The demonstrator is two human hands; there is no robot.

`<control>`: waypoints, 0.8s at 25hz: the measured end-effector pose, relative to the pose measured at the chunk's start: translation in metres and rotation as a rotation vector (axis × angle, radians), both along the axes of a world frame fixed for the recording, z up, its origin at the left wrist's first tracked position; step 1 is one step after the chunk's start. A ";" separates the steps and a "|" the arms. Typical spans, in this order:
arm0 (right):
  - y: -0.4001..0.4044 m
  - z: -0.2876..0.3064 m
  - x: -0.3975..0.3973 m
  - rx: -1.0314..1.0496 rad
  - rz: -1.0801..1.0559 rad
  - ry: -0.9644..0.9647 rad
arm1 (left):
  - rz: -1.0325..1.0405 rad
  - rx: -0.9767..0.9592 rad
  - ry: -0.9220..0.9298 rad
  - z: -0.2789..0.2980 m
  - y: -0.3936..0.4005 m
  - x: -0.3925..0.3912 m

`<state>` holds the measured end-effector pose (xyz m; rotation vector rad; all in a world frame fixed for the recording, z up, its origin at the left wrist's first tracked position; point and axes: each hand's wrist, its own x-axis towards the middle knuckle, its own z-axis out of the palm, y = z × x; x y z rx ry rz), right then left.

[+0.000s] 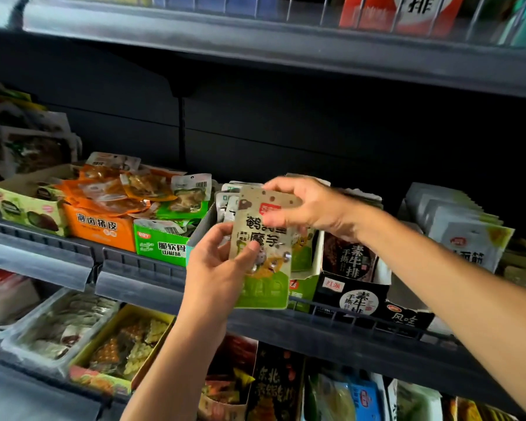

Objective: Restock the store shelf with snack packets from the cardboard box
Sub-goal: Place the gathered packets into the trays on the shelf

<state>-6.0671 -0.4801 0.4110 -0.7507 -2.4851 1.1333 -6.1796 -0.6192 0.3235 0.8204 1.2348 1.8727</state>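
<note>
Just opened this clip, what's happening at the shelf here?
A person is stocking a snack shelf. Both hands hold a beige and green snack packet upright in front of the middle shelf: the left hand grips its lower left edge, the right hand pinches its top. Behind it stands an open display box with similar packets. It is not yet placed.
</note>
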 end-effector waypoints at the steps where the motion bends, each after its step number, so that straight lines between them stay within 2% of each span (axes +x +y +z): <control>1: -0.003 0.003 0.003 0.017 0.024 -0.101 | -0.041 0.005 0.021 -0.001 0.000 0.004; 2: 0.000 0.006 0.007 0.090 -0.016 -0.146 | -0.048 -0.005 0.097 -0.005 0.002 0.007; 3: 0.006 0.009 0.010 0.149 -0.087 -0.114 | 0.002 -0.029 0.286 -0.011 0.004 0.008; 5: 0.025 0.015 0.019 0.176 -0.285 0.051 | 0.124 -0.125 0.822 -0.025 0.010 0.007; 6: 0.034 0.019 0.027 0.154 -0.372 0.130 | 0.155 -0.173 1.030 -0.030 0.011 0.007; 7: 0.044 0.021 0.034 0.132 -0.429 0.170 | 0.164 -0.208 1.140 -0.031 0.011 0.007; 8: 0.053 0.020 0.039 0.111 -0.453 0.152 | 0.171 -0.229 1.190 -0.032 0.010 0.008; 10: 0.056 0.013 0.037 0.145 -0.426 -0.010 | 0.181 -0.255 1.253 -0.030 0.009 0.011; 11: 0.053 0.007 0.032 0.234 -0.405 -0.119 | 0.180 -0.282 1.294 -0.029 0.007 0.013; 13: 0.046 -0.005 0.017 0.549 -0.361 -0.307 | 0.174 -0.353 1.369 -0.029 0.007 0.015; 15: 0.040 -0.018 0.001 0.843 -0.374 -0.430 | 0.159 -0.364 1.371 -0.029 0.007 0.015; 18: 0.038 -0.036 -0.009 1.141 -0.516 -0.526 | 0.137 -0.334 1.340 -0.032 0.008 0.012; 20: 0.029 -0.043 -0.007 1.211 -0.451 -0.457 | 0.150 -0.313 1.334 -0.033 0.010 0.011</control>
